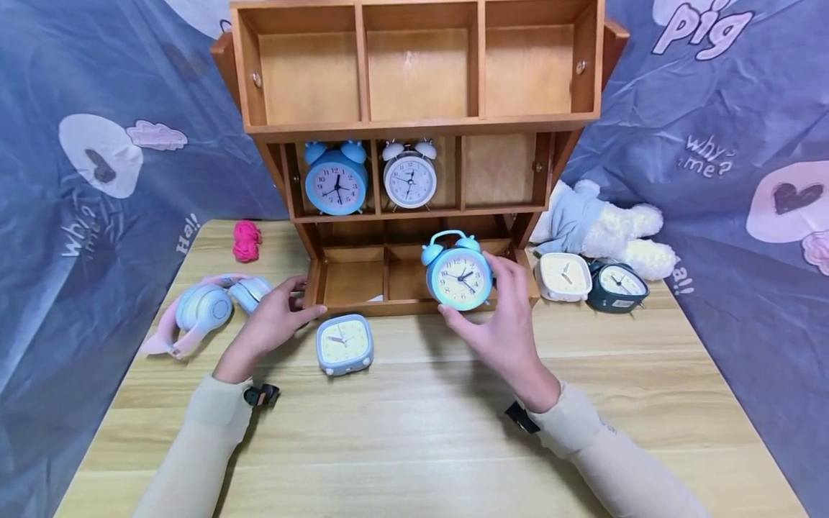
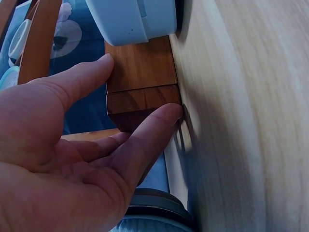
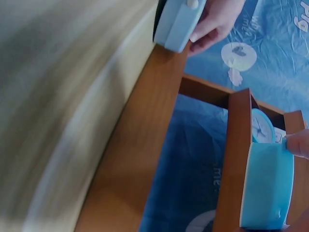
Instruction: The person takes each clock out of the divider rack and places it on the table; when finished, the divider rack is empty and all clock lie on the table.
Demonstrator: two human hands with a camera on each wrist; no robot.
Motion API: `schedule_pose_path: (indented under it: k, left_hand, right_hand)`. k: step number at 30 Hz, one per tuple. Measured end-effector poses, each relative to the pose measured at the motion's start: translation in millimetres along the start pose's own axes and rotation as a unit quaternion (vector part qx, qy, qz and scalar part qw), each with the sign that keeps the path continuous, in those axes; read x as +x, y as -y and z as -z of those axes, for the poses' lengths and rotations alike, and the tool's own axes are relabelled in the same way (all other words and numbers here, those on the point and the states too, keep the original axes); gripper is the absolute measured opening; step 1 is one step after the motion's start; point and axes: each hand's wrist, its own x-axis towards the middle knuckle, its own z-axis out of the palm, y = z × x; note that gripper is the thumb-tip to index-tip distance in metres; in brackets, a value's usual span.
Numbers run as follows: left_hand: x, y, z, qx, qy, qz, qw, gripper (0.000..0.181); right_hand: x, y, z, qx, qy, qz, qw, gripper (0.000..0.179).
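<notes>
My right hand (image 1: 512, 334) grips a light blue twin-bell alarm clock (image 1: 461, 280) by its side, thumb low on the rim. The clock is held upright, face forward, before the lowest tier of a brown wooden shelf (image 1: 421, 129); its blue casing (image 3: 268, 186) shows in the right wrist view. At the shelf's lower left corner, my left hand (image 1: 275, 320) holds the wooden end, thumb and fingers around it (image 2: 142, 79). A blue-grey square alarm clock (image 1: 345, 342) sits on the table just in front of that corner.
A blue alarm clock (image 1: 336, 183) and a white one (image 1: 410, 180) stand in the middle tier. Right of the shelf are a white square clock (image 1: 562, 277), a dark green clock (image 1: 618, 286) and a plush toy (image 1: 602, 219). Headphones (image 1: 204, 309) and a pink bundle (image 1: 247, 241) lie left.
</notes>
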Motion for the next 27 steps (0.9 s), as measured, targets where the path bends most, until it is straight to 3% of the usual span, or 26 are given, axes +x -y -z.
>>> schedule_pose_path:
  k: [7,27]
  left_hand:
    - [0.6,1.1,-1.2,0.001,-0.002,-0.003,1.0000,0.083]
    - [1.0,1.3,-1.7,0.004,-0.005,-0.006,1.0000,0.082]
  right_hand:
    - [-10.7,4.7,-6.2,0.004,0.052,-0.027,0.9983,0.101]
    - [-29.7,7.4,-15.9,-0.015,0.143,-0.060,0.9878,0.099]
